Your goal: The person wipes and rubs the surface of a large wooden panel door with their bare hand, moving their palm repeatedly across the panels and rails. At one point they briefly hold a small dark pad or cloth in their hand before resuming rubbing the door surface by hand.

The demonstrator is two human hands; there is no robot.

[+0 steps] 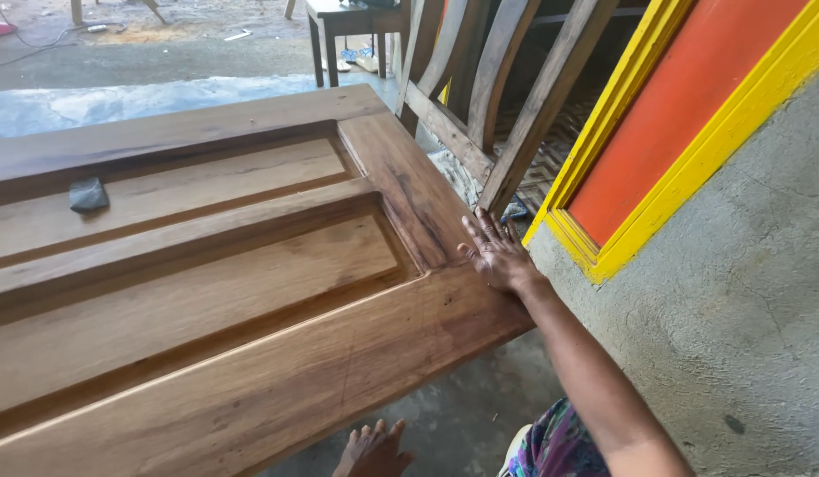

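The right hand [496, 254] lies flat, palm down and fingers spread, on the near right corner of the large brown panelled wooden door [215, 274], which rests horizontally and fills most of the left and middle of the view; the hand's grip is fully open and closed on nothing, only pressing on the door's stile close to its right edge. The left hand is not in view. By the look of it, the step in hand is feeling or steadying the varnished surface at that corner, and a further move along the stile would call for keeping the palm flat and sliding toward the far end, since the raised mouldings around the recessed panels form ridges just left of the fingers. A small dark grey sanding block [89, 194] sits on a recessed panel at the far left, well apart from the hand. The door's right edge overhangs open concrete floor [467, 415], where a bare foot [371, 450] stands near the bottom of the view, so there is little standing room between door and the rough grey plastered wall [745, 291] on the right. Just beyond the fingertips, a slatted wooden chair frame [480, 97] leans close to the door's far right edge, and an orange panel framed in yellow [683, 97] stands behind it, narrowing the room on that side. To the far left the floor opens out toward a dark wooden stool [348, 26].
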